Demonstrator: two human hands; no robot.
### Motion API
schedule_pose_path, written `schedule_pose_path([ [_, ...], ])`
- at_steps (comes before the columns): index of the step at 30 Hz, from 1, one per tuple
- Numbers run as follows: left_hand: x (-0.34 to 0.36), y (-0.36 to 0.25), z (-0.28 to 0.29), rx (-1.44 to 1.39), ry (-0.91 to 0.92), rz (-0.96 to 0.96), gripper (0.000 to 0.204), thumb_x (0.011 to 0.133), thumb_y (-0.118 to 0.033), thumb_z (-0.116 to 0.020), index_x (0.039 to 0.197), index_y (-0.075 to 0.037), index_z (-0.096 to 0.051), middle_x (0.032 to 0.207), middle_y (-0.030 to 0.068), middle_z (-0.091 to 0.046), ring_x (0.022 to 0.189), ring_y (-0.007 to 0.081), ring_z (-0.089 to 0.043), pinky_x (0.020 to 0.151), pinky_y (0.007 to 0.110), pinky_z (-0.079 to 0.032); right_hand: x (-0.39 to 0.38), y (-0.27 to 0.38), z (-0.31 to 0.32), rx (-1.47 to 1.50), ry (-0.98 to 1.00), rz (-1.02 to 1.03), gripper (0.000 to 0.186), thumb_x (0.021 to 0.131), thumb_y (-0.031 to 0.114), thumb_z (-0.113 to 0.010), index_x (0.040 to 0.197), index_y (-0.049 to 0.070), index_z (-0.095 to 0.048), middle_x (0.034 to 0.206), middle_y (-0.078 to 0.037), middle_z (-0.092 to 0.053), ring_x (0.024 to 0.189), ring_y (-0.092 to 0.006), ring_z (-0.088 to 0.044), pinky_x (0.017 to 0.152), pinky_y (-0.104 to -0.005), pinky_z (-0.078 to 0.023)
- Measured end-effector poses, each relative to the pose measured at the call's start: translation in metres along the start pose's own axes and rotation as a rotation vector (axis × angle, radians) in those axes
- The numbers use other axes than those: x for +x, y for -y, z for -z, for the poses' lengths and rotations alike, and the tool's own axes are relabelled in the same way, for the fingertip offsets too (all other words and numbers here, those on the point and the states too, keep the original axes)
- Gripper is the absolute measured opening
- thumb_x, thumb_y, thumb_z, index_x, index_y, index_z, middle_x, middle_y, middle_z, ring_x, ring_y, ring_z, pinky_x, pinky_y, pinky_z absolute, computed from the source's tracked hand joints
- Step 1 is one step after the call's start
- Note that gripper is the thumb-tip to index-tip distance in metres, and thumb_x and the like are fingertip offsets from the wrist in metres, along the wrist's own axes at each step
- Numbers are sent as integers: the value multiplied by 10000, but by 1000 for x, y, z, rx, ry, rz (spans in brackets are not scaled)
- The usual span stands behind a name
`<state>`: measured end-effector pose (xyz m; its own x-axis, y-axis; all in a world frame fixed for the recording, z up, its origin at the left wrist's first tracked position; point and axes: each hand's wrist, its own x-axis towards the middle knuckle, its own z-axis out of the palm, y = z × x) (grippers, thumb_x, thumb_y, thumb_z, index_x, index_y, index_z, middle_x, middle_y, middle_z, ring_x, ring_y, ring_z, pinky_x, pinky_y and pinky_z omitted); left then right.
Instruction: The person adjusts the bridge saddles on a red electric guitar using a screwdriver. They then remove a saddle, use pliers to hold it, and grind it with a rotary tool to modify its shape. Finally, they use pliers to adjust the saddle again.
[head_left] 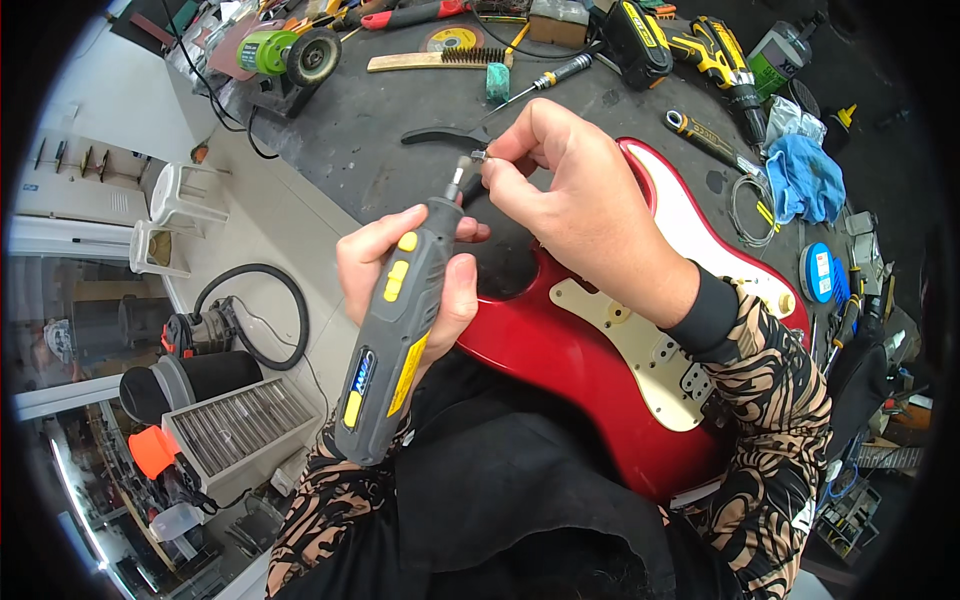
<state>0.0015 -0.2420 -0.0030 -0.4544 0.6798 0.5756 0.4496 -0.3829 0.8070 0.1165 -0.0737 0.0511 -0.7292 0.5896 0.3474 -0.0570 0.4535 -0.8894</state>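
Note:
My left hand (372, 262) is wrapped round a grey and yellow rotary tool (392, 325), its tip pointing up and away from me. A small polishing bit (461, 172) sits at that tip. Just right of it, my right hand (570, 175) pinches a small silvery metal piece (478, 156) between thumb and finger, very close to the bit; whether they touch I cannot tell. Under my right forearm lies a red electric guitar body (560, 345) with a cream pickguard (640, 372), its near edge against my dark apron (510, 500).
Beyond my hands on the dark bench lie a wire brush (430, 60), a green block (497, 82), a screwdriver (560, 72) and a yellow drill (715, 60). A bench grinder (285, 58) stands far left. At right are a blue cloth (805, 178) and an adjustable wrench (705, 138).

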Motion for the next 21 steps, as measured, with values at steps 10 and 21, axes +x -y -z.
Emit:
schedule_pose_path([
  [10, 2, -1, -2, -36, -11, 8, 506, 1048, -150, -695, 1418, -32, -369, 1158, 251, -735, 1074, 363, -770, 1043, 549, -603, -1, -5, -3, 96, -1, -18, 139, 955, 75, -698, 957, -61, -671, 884, -180, -754, 826, -276, -765, 745, -374, -596],
  [21, 1, 0, -2, -35, -9, 0, 505, 1047, -147, -698, 1417, -36, -373, 1163, 252, -729, 1154, 363, -745, 1011, 537, -621, -1, -2, -4, 157, 9, -33, 127, 965, 52, -688, 972, -72, -662, 898, -178, -763, 841, -259, -783, 759, -357, -612],
])
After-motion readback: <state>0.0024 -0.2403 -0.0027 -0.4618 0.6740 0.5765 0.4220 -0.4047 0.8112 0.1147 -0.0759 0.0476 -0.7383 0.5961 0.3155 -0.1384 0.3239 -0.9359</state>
